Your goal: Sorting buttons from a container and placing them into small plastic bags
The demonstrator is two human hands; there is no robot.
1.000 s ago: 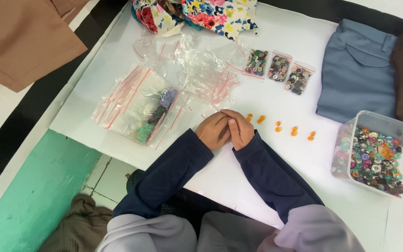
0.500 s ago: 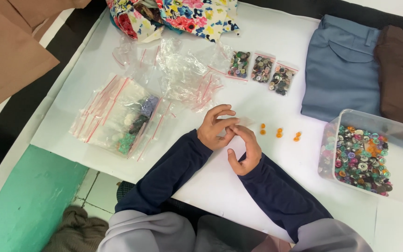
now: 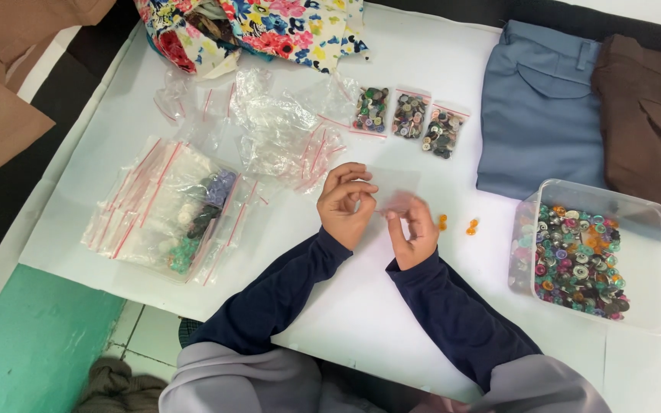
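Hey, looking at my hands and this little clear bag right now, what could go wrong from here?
Both hands, left hand and right hand, pinch a small clear bag above the white sheet. If it tips or its mouth gapes, anything inside may spill.

Two orange buttons lie loose beside the right hand; a sleeve could brush them away.

The open tub of buttons sits close to the right elbow and might get nudged.
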